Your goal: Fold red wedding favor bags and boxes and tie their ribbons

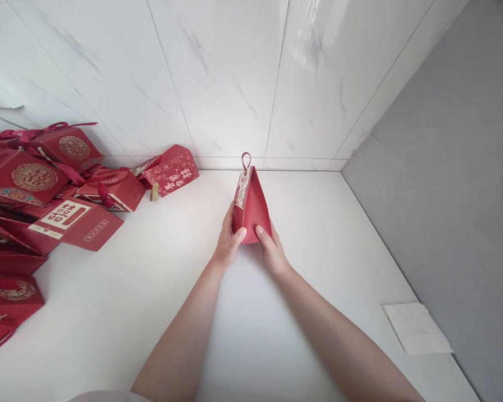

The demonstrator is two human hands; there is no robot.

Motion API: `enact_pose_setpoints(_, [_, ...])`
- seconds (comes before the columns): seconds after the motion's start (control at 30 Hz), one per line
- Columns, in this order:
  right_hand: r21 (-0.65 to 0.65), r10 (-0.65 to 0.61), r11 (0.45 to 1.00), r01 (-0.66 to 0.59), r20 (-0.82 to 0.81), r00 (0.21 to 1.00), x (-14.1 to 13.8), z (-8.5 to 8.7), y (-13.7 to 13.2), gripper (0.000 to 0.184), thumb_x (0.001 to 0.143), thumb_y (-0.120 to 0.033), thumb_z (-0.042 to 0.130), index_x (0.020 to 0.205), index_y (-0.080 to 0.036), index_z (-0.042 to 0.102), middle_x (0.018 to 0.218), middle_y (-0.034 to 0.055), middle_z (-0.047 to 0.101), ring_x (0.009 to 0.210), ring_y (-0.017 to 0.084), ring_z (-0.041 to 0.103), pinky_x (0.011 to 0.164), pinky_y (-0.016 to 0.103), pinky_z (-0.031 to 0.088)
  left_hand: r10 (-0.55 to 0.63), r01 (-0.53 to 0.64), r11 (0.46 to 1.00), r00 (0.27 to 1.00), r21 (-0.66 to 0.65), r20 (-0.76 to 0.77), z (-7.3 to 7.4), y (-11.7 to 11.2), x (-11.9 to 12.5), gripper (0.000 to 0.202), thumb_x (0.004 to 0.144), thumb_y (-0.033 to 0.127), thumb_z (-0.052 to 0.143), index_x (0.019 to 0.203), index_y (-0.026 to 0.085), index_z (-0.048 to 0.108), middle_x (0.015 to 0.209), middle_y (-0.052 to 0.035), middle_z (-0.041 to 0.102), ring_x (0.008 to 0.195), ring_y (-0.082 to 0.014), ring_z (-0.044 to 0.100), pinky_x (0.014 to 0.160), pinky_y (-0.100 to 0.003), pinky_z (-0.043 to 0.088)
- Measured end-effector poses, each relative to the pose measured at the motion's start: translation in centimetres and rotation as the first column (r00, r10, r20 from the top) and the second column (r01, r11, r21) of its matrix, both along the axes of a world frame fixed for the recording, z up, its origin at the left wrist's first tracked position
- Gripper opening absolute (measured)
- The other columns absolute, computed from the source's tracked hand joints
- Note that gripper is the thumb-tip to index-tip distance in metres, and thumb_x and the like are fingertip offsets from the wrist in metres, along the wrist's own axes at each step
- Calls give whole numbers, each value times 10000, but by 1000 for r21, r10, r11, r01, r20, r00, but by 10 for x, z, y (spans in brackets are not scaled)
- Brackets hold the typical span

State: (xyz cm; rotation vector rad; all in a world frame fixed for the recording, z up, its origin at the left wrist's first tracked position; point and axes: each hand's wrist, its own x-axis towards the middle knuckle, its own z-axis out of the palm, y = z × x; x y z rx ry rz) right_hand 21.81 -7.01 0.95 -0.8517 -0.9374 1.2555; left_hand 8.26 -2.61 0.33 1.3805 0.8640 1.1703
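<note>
Between my two hands is a red triangular gift box (pixel 257 204), its pointed top away from me and a ribbon loop at the peak. A white printed tag (pixel 242 188) lies along its left side. My left hand (pixel 230 237) grips the lower left of the box, thumb on the near face and fingers behind the side. My right hand (pixel 273 245) holds the lower right, its thumb pressed on the same face. The fingers behind the box are mostly hidden.
Several red gift boxes (pixel 73 146) with ribbons and gold print are piled at the left. A patterned red box (pixel 176 173) lies near the tiled wall (pixel 226 84). On the white table's (pixel 318 223) right edge is a folded white tissue (pixel 417 328), beside a grey surface (pixel 452 184).
</note>
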Motion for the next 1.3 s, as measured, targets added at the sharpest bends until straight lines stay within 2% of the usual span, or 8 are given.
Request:
enact_pose_setpoints(0.27, [-6,-16,1000,16,-28,999,-2,-1,-1,562,986,-520,701,1503,-324,606,1579,19,612,1463,305,567,1256,505,433,-1,1,1000,1000,-22,14,2,-3,0,984,817,760,711,1625,294,396,1771,-114,292,1635,-392,287,1318,-527,324])
enact_pose_setpoints(0.43, [-116,-57,993,26,-264,963,-1,-3,4,537,961,-655,648,1337,-280,728,1428,28,731,1455,304,582,1249,474,443,226,-195,964,959,-183,169,3,1,-4,786,911,801,547,1486,267,582,1439,-123,669,1448,-356,555,1197,-519,460])
enact_pose_setpoints(0.53, [-200,-93,980,13,-395,914,2,-1,7,494,964,-660,614,1268,-297,753,1329,12,783,1432,283,605,1170,450,521,310,-297,945,947,-139,87,2,2,-4,587,888,687,694,1215,202,750,1301,-123,729,1363,-348,612,1177,-479,482])
enact_pose_setpoints(0.6, [-211,-111,977,20,-430,896,3,2,8,453,968,-632,608,1229,-297,766,1287,6,800,1397,275,633,1124,433,555,245,-232,965,963,-121,108,0,-2,-1,567,878,667,722,1229,222,744,1368,-111,703,1393,-340,594,1208,-470,463])
enact_pose_setpoints(0.67, [-209,-113,978,19,-447,887,5,5,7,409,966,-593,619,1199,-296,777,1255,-1,811,1340,271,672,1085,420,577,113,-81,985,970,-154,214,-1,-8,3,618,903,691,675,1341,256,696,1446,-99,674,1453,-341,558,1242,-485,442])
enact_pose_setpoints(0.8, [-196,-105,980,14,-460,882,6,8,6,306,933,-477,684,1153,-297,797,1176,-14,831,1225,266,730,1036,400,595,-41,123,968,937,-218,346,0,-14,6,728,923,755,592,1452,257,644,1483,-99,673,1515,-365,510,1276,-520,415])
enact_pose_setpoints(1.07, [-179,-110,984,16,-529,841,8,15,5,394,1045,-543,524,1230,-308,780,1215,-11,822,1123,234,760,1018,387,597,-115,159,954,977,-256,180,1,-8,2,724,955,667,633,1548,261,548,1613,-89,570,1569,-359,446,1310,-512,362])
enact_pose_setpoints(1.3, [-213,-153,976,47,-509,847,8,16,5,375,1027,-525,540,1232,-310,769,1214,-9,821,1173,255,745,1074,429,577,-91,132,957,982,-257,165,2,-9,5,691,956,642,651,1526,258,574,1589,-92,595,1531,-356,499,1289,-507,399])
